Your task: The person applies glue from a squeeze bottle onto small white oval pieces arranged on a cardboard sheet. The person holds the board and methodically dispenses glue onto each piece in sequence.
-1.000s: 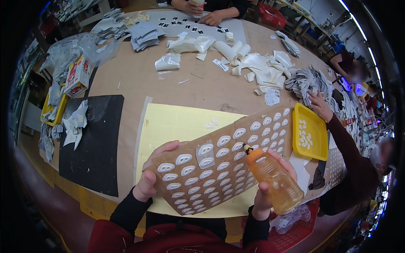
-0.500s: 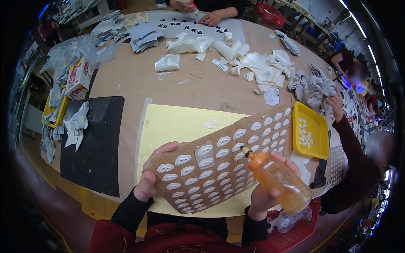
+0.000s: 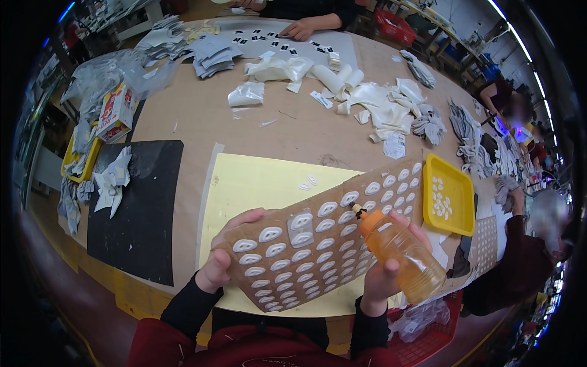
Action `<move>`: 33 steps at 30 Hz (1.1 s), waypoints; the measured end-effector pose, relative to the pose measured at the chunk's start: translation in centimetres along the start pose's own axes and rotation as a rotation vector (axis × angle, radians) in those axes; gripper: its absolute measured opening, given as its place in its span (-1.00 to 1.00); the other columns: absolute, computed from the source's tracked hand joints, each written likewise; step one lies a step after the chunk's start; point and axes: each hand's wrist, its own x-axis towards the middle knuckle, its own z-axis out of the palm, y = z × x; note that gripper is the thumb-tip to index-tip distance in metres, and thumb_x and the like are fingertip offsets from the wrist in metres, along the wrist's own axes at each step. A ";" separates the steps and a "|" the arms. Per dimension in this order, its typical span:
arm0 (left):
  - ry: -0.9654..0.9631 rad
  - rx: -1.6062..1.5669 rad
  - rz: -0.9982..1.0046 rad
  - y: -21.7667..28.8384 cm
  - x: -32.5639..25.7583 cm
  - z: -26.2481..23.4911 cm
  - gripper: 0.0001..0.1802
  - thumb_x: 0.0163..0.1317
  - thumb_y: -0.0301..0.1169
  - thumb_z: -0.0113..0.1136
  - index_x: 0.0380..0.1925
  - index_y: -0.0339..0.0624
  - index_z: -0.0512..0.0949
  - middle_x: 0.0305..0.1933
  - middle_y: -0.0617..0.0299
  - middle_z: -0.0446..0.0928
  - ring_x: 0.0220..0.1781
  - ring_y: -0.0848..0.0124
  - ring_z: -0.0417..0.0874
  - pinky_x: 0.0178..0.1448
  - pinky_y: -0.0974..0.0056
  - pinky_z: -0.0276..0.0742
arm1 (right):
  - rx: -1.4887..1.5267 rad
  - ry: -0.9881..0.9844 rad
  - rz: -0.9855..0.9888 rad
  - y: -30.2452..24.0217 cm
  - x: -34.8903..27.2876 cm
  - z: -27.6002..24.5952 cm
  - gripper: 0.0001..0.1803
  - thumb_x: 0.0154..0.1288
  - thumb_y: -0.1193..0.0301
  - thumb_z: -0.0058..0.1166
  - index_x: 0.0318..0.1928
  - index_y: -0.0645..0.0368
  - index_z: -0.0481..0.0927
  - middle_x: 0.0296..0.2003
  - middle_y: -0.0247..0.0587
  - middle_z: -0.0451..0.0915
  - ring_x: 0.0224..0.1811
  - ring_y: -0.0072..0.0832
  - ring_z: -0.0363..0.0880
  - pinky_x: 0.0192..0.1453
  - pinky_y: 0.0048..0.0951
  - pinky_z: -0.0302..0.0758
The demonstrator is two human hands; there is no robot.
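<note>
The left hand (image 3: 221,264) is curled around the near left corner of a brown cardboard sheet covered in rows of small white oval patches (image 3: 318,241), thumb on top and the other fingers hidden beneath, holding it raised and tilted above a pale yellow mat (image 3: 257,183) on the tan counter (image 3: 202,116). The right hand (image 3: 382,278) is wrapped closed around a translucent orange plastic squeeze bottle with a narrow nozzle (image 3: 397,254), its tip just above or touching the sheet near its middle; contact cannot be told. The sheet looks light and fairly stiff, yet long enough to sag, so support under an edge or corner suits it, clear of the patches, which may be loose or tacky. The bottle seems soft-walled and part full, best gripped around its body. A yellow plastic tray holding more white pieces (image 3: 449,196) sits just beside the sheet's far right end.
</note>
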 end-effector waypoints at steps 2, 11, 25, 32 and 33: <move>-0.004 -0.004 -0.002 0.0 0.0 0.0 -0.01 0.00 0.29 0.03 0.20 -0.30 0.10 0.25 -0.15 0.15 0.29 0.10 0.21 0.31 0.04 0.17 | -0.024 -0.024 -0.008 -0.3 -0.2 0.1 -0.22 0.10 -0.15 0.02 0.04 0.26 0.21 -0.13 0.21 0.46 -0.04 -0.15 0.46 0.01 -0.22 0.47; -0.035 -0.032 -0.010 0.0 -0.1 -0.1 -0.03 0.01 0.27 0.04 0.21 -0.26 0.11 0.26 -0.14 0.12 0.31 0.10 0.18 0.32 0.02 0.16 | 0.014 -0.115 -0.021 -1.4 -0.4 0.4 -0.17 0.03 -0.15 0.10 0.05 0.27 0.19 -0.10 0.29 0.43 -0.06 -0.14 0.47 -0.04 -0.26 0.49; -0.036 -0.036 -0.016 0.2 0.1 0.1 -0.01 -0.01 0.28 0.05 0.22 -0.28 0.11 0.26 -0.13 0.13 0.31 0.11 0.19 0.33 0.03 0.15 | -0.011 -0.094 0.038 -2.1 1.6 0.9 -0.18 0.00 -0.11 0.17 0.04 0.30 0.22 -0.11 0.22 0.45 -0.03 -0.13 0.47 0.01 -0.21 0.48; -0.042 -0.027 -0.004 0.2 0.1 -0.1 -0.01 0.00 0.27 0.04 0.22 -0.29 0.10 0.26 -0.13 0.13 0.31 0.11 0.19 0.33 0.03 0.15 | 0.029 -0.049 0.012 -1.5 2.1 0.5 -0.26 0.02 0.00 0.21 0.02 0.30 0.26 -0.10 0.18 0.45 -0.01 -0.14 0.46 0.04 -0.19 0.45; -0.042 -0.023 0.000 0.2 0.0 -0.1 -0.01 0.01 0.27 0.04 0.22 -0.29 0.10 0.26 -0.14 0.13 0.31 0.11 0.19 0.33 0.04 0.15 | 0.030 -0.047 0.010 -1.5 2.1 0.4 -0.26 0.02 0.01 0.21 0.02 0.29 0.27 -0.10 0.17 0.45 -0.01 -0.14 0.46 0.04 -0.20 0.45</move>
